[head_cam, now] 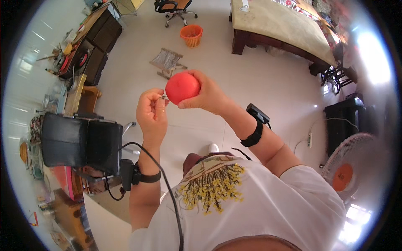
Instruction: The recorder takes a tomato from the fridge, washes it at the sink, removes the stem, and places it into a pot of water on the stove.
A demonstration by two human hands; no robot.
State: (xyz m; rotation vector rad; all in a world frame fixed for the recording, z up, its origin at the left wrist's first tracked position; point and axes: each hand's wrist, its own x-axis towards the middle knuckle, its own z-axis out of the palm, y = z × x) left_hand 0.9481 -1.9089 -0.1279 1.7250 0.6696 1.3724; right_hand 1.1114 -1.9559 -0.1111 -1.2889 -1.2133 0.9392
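Observation:
A round red ball-like object (182, 88) is held up in front of me, its surface smooth with a small dimple. My right hand (204, 94) grips it from the right, the thumb below and the fingers over the top. Close to its lower left side is my left hand (154, 103), with curled fingers pinching a small thin item (163, 98) between thumb and forefinger; its kind is too small to tell. The tip of that item points towards the red object, and whether they touch cannot be told. Black straps with small devices sit on both forearms.
A black office chair (81, 142) stands close by on the left, and a black cable (171, 191) runs over my left side. Ahead on the floor are a small folding stool (166, 59) and an orange basket (191, 36). A large table (276, 23) and a fan (348, 166) are on the right.

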